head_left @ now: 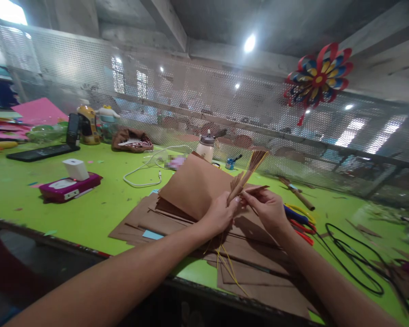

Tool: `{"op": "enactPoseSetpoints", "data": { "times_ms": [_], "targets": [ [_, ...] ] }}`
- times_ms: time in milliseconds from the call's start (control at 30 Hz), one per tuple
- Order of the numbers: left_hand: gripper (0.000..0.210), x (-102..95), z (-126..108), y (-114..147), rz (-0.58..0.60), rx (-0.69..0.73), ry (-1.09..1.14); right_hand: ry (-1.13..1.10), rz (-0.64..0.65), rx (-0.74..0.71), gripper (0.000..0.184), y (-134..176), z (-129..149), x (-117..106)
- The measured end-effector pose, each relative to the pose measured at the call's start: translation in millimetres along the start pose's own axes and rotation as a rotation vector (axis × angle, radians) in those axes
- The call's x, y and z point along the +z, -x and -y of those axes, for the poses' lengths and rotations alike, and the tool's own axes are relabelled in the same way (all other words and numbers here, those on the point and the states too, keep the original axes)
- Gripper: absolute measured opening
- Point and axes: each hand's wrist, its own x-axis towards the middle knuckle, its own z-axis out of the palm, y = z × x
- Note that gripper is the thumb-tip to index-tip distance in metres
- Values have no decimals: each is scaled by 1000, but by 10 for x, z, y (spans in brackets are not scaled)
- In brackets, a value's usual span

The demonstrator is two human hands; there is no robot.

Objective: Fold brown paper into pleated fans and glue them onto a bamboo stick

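My left hand (220, 212) is closed around a rolled brown paper bundle (246, 179), tilted up and to the right, with its far end cut into a thin fringe. Thin yellow strings (229, 265) hang below that hand. Close beside it, my right hand (267, 209) pinches a narrow brown paper strip (260, 188) against the bundle; the fingertips partly hide where the two meet. Under both hands lie stacked brown paper sheets (187, 188), the top ones bent upward. A small light-blue paper piece (152, 235) rests among them.
Blue- and red-handled tools (298, 218) and a black cable (344, 259) lie right of my right hand. Farther off are another brown roll (301, 197), a small blue jar (230, 164), a purple power strip (70, 187) and a white cable (139, 185). A perforated metal screen (191, 104) stands behind.
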Motion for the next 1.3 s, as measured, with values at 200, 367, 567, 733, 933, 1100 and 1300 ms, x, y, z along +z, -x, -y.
{"op": "enactPoseSetpoints", "data": {
  "times_ms": [200, 367, 567, 733, 933, 1100, 1300],
  "targets": [
    [29, -2, -16, 8, 20, 31, 55, 2, -10, -15, 13, 12, -14, 14],
    [28, -10, -23, 22, -8, 38, 25, 4, -25, 7, 15, 14, -20, 20],
    [27, 5, 18, 11, -7, 46, 18, 59, -35, 17, 16, 20, -2, 19],
    [26, 12, 53, 2, -31, 41, 4, 67, -31, 35, 18, 22, 7, 3],
    [28, -3, 58, 21, -53, 47, -120, -184, -85, 124, 24, 16, 77, -6],
    [26, -2, 63, 14, -102, 45, -180, -315, -124, 191, 35, 13, 88, -12],
    [21, -19, -5, 26, -155, 43, -241, -237, -109, 200, 32, 40, 88, 24]
  ]
}}
